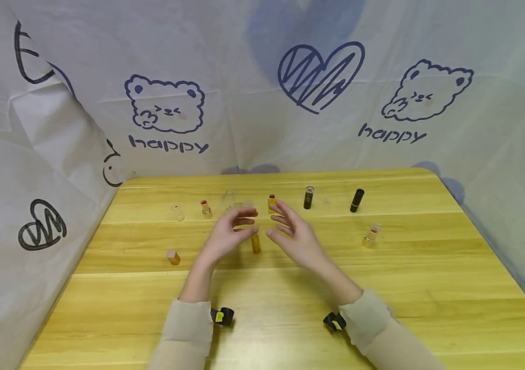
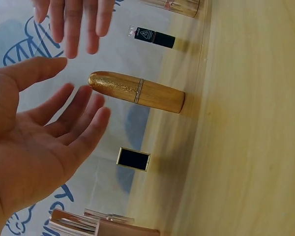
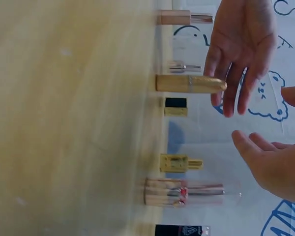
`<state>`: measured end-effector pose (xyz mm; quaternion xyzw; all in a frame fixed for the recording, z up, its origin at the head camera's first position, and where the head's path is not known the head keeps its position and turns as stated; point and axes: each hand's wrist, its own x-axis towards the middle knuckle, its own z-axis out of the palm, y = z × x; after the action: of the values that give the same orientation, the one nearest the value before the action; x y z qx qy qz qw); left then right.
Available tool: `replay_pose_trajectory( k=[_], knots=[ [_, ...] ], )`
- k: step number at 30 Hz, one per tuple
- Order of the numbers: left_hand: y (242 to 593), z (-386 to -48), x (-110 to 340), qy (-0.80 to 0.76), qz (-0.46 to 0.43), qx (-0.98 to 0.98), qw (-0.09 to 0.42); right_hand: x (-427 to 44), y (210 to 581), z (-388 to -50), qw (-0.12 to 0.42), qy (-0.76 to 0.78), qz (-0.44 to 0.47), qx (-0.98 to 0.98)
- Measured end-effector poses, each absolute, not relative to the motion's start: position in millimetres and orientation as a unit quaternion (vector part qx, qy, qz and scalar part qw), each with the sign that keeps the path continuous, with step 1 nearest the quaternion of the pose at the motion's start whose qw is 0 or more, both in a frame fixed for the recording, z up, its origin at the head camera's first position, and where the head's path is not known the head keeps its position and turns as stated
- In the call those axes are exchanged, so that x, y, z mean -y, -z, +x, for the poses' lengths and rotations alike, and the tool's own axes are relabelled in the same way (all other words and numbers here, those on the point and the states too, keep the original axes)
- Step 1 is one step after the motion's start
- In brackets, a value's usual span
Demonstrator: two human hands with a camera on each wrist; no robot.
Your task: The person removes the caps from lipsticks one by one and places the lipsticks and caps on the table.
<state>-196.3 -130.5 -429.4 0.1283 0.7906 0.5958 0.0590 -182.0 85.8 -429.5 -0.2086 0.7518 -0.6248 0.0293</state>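
A golden bullet-shaped lipstick tube [image 1: 255, 243] [image 2: 160, 95] [image 3: 174, 83] stands upright on the table between my two hands. My left hand [image 1: 232, 235] is raised just left of its top, fingers loosely bent and apart, with nothing in it. On the other side my right hand [image 1: 298, 241] hovers with its palm turned inward, also holding nothing. Neither hand clearly touches the tube. Behind the hands is a gold lipstick with a red tip [image 1: 271, 203], partly covered by the right fingers. A small black and gold piece [image 2: 133, 159] [image 3: 176, 106] shows in the wrist views.
Left of the hands stand a rose-gold tube [image 1: 173, 257], an uncapped red lipstick [image 1: 205, 208] and a clear piece [image 1: 177, 213]. To the right are a black tube with a clear top [image 1: 308, 198], a plain black tube [image 1: 357, 201] and a clear-capped lipstick [image 1: 370, 237].
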Motion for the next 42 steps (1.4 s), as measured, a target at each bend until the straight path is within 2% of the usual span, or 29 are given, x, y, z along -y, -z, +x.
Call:
replay_pose_trajectory(
  k=[9, 19, 42],
  knots=[
    [439.9, -197.7, 135.9, -0.586, 0.136, -0.79, 0.119, -78.2, 438.8, -179.3, 0.093, 0.609, -0.171, -0.769],
    [444.7, -198.5, 132.8, -0.551, 0.133, -0.811, 0.141, -76.0, 445.1, -182.9, 0.108, 0.611, -0.134, -0.773],
    [434.9, -195.3, 134.0, -0.604, 0.116, -0.782, 0.101, -70.1, 443.5, -184.6, 0.152, 0.552, -0.12, -0.811]
  ],
)
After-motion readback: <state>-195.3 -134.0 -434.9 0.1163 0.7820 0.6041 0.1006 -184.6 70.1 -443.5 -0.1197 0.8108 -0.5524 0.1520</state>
